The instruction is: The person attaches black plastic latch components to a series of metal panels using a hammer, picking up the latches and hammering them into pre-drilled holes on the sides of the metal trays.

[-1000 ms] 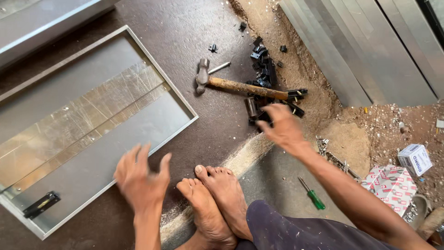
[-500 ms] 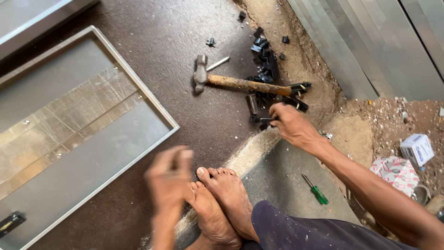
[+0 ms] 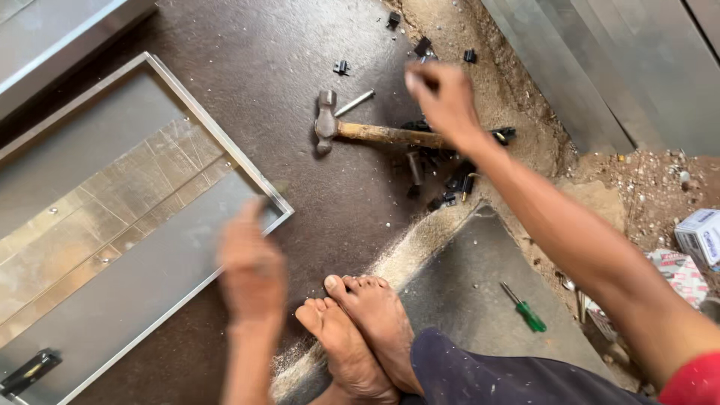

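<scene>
My right hand [image 3: 444,101] hovers over the wooden handle of a hammer [image 3: 375,134] lying on the dark floor. Its fingers are bunched and point up-left; whether they pinch anything is hidden. Small black plastic parts [image 3: 452,182] lie scattered just below the hammer, with more further off [image 3: 341,67]. My left hand [image 3: 252,264] is motion-blurred, fingers extended and holding nothing, just below the near corner of a large aluminium frame [image 3: 217,131]. A short metal pin [image 3: 353,103] rests beside the hammer head.
My bare feet [image 3: 360,334] rest on the floor at the bottom centre. A green-handled screwdriver [image 3: 526,313] lies on a grey slab to the right. A black latch [image 3: 30,370] sits on the frame's lower left. Cardboard boxes [image 3: 699,234] and metal sheets [image 3: 600,67] are at the right.
My right hand has lifted from the pile of black parts and moved up past the hammer handle. My left hand swung from beside my feet toward the frame's corner.
</scene>
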